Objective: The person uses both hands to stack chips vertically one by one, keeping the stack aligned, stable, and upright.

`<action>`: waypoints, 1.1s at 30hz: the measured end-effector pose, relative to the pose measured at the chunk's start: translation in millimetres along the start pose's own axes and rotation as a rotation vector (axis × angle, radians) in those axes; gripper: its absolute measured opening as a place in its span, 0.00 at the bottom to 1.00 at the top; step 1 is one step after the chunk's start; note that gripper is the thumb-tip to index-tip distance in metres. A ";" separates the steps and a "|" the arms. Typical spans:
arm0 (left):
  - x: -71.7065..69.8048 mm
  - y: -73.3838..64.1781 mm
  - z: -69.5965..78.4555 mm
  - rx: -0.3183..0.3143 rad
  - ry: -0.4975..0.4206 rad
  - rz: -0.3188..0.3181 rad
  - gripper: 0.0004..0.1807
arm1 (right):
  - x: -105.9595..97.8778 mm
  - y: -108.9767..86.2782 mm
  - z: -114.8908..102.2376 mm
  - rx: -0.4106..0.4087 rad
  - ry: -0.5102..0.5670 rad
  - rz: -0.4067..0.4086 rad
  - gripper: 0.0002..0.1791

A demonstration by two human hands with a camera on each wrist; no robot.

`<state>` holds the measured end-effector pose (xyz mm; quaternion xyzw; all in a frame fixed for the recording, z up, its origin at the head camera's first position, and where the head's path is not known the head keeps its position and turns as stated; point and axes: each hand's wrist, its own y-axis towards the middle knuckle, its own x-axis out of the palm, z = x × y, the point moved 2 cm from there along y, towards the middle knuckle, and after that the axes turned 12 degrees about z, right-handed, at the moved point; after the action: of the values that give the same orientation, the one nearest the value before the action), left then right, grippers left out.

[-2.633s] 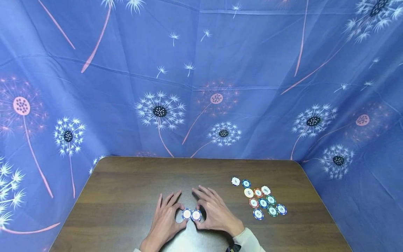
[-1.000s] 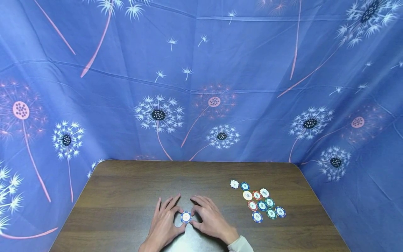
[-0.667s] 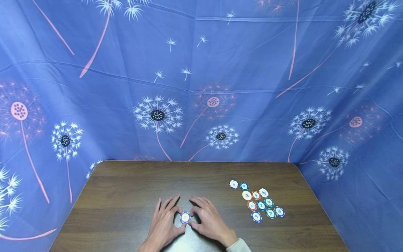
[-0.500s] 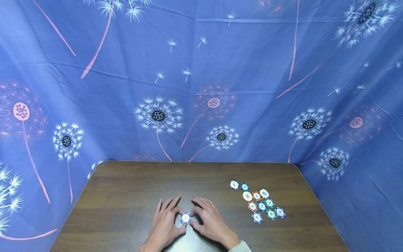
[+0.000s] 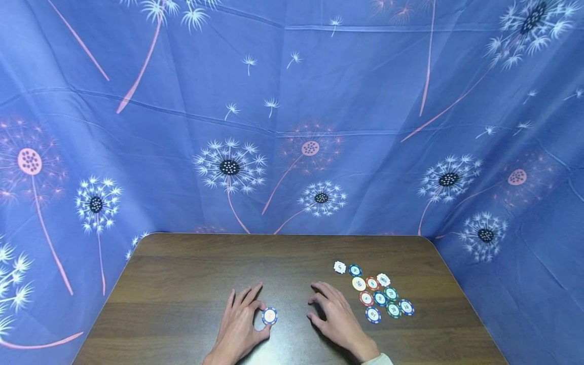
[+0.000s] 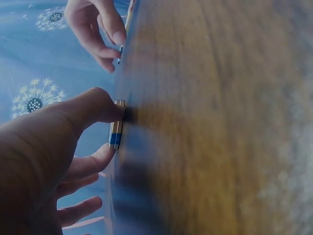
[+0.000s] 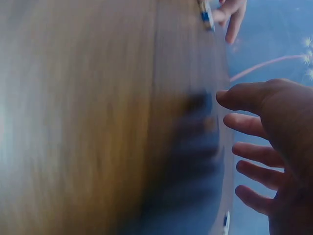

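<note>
My left hand [image 5: 238,320] pinches a short stack of blue-and-white poker chips [image 5: 269,316] between thumb and index finger, low over the table. Seen edge-on in the left wrist view, the stack [image 6: 116,139] shows at least two chips lying flat on one another. My right hand [image 5: 336,318] holds nothing. It hovers over the table between that stack and the loose poker chips on the right, fingers spread and relaxed in the right wrist view. Those loose chips lie flat: a red one [image 5: 366,298], a green one [image 5: 394,310], a yellow one [image 5: 359,284] and several others.
The brown wooden table [image 5: 182,274] has rounded far corners. A blue cloth [image 5: 274,76] printed with dandelions hangs behind it and along both sides. The loose chips sit close together, with a white chip [image 5: 339,267] and a blue chip [image 5: 355,270] at their far left.
Two chips side by side, one in each hand, have become one stack. My right hand has since let go and moved right toward the loose chips. The left hand stays on the stack.
</note>
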<state>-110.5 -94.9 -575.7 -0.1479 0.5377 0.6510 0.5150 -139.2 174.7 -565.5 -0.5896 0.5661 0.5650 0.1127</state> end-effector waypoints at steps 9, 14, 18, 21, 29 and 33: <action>-0.5 0.6 0.7 0.021 -0.009 0.020 0.18 | -20.0 20.9 52.3 0.013 -0.056 0.098 0.17; -0.6 0.6 0.5 0.027 0.000 0.023 0.18 | -27.8 34.0 81.2 0.102 -0.081 0.067 0.19; 0.2 0.2 -0.3 0.027 0.004 0.024 0.19 | -32.1 39.9 98.5 0.146 -0.099 0.034 0.22; 0.2 -0.1 -0.4 0.029 0.003 0.024 0.19 | -33.5 43.9 106.8 0.145 -0.108 0.025 0.23; 0.0 -1.8 -2.2 0.011 0.004 -0.012 0.18 | -30.5 55.3 118.2 0.132 -0.121 -0.030 0.24; 0.1 -1.4 -2.1 0.034 0.005 0.016 0.19 | -30.3 60.3 121.0 0.140 -0.141 -0.068 0.23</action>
<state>-110.2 -96.8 -577.3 -0.1363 0.5512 0.6455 0.5108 -243.9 264.4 -551.6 -0.5581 0.5744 0.5600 0.2121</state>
